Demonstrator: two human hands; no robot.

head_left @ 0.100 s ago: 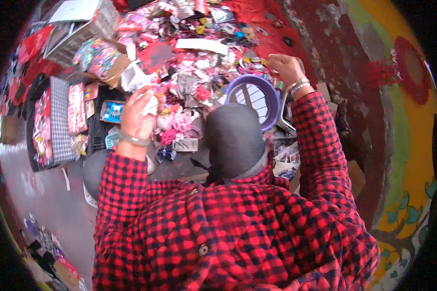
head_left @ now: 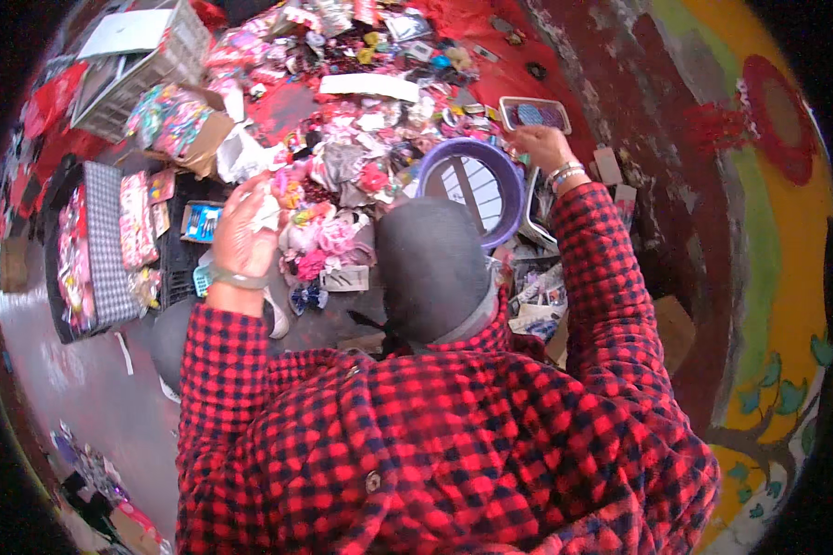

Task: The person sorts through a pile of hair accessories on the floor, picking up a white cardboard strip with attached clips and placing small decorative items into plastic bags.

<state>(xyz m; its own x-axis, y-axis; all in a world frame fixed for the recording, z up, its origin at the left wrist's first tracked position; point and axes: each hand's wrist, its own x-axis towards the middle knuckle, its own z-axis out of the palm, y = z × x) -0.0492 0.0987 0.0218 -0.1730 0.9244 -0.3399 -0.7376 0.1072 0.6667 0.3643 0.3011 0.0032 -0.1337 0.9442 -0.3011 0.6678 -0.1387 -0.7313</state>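
My left hand is raised at the left side of the heap, its fingers curled on a small white crumpled piece; cloth or paper, I cannot tell which. My right hand is just beyond the purple basin, its fingers bent together and pointing left; anything between them is hidden. Right behind it sits a clear rectangular tray with a blue and purple patterned thing inside. Pink and white hair accessories lie heaped between my hands, with a dark bow at the near edge.
My grey-clad knee stands in front of the basin. To the left are a black crate, a checked box with pink packets, and a cardboard box of colourful pieces. A painted wall rises on the right.
My right hand has come down slightly, uncovering the clear tray behind it. My left hand keeps the white piece. The whole view has shifted a little.
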